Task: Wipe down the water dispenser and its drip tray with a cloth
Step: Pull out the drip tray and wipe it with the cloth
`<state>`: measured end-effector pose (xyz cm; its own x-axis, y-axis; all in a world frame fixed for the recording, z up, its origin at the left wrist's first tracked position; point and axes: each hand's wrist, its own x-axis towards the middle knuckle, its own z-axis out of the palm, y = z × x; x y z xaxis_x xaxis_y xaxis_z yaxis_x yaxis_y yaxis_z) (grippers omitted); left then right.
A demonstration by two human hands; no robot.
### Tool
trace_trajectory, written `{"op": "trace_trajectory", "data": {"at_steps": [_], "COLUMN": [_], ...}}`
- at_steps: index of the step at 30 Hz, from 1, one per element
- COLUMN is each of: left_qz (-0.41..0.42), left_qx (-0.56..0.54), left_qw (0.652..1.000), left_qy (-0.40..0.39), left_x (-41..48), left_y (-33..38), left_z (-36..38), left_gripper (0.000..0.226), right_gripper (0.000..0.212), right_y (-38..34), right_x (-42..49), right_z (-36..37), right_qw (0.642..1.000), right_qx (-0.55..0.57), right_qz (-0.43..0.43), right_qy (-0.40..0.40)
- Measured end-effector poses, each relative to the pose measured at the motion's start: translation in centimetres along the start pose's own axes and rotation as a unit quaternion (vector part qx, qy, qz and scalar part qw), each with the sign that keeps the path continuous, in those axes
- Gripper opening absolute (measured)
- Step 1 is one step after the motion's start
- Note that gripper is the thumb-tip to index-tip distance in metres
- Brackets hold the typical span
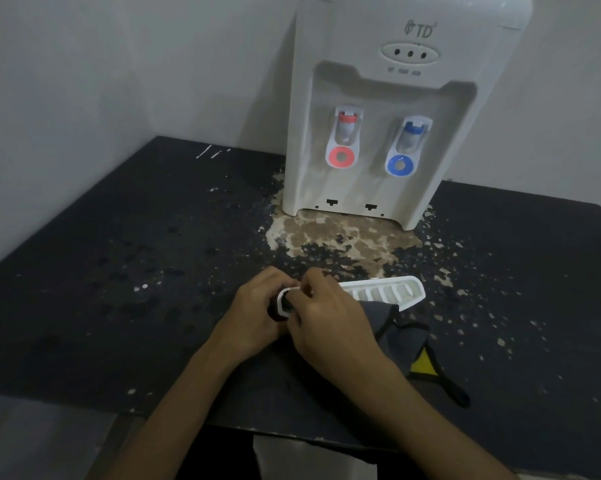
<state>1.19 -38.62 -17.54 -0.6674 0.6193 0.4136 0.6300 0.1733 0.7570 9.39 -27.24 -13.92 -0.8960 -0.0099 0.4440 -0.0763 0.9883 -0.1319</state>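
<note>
the left hand (254, 317) grips the drip tray (385, 292) steady so the right hand (330, 317), fingers pinching the cloth (396, 330), can rub it.

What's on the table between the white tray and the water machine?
No objects. The head view shows only a peeling patch of tabletop between drip tray and water dispenser.

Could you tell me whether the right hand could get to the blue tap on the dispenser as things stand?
Probably yes. Nothing stands on the table between the right hand and the blue tap. But that hand grips the drip tray, so it would have to let go first.
</note>
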Motion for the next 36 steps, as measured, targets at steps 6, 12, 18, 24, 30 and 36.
{"op": "trace_trajectory", "data": {"at_steps": [6,12,18,24,30,36], "left_qz": [0.009,0.005,-0.037,-0.012,0.011,0.024], "left_qx": [-0.005,0.002,-0.021,-0.011,0.009,-0.007], "left_qw": [1.0,0.998,0.999,1.0,1.0,0.999], "left_qy": [0.0,0.057,0.028,0.022,0.021,0.024], "left_x": [-0.1,0.7,0.9,0.8,0.6,0.9], "left_y": [0.2,0.2,-0.3,-0.2,-0.2,-0.2], "left_z": [-0.2,-0.3,-0.4,-0.3,-0.4,-0.2], "left_gripper": [0.031,0.041,0.047,0.023,0.024,0.027], "right_gripper": [0.008,0.022,0.023,0.011,0.009,0.011], "right_y": [-0.6,-0.2,-0.1,-0.9,-1.7,-0.8], "right_x": [0.2,0.9,0.6,0.4,0.3,0.5], "right_z": [0.1,0.6,1.7,3.0,3.0,3.1], "right_qw": [0.996,0.998,0.996,0.995,0.992,0.996], "right_qx": [-0.082,-0.055,-0.021,-0.076,-0.111,-0.066], "right_qz": [-0.009,-0.001,0.001,0.015,0.032,0.022], "right_qy": [-0.012,0.043,0.091,0.057,0.058,0.048]}}
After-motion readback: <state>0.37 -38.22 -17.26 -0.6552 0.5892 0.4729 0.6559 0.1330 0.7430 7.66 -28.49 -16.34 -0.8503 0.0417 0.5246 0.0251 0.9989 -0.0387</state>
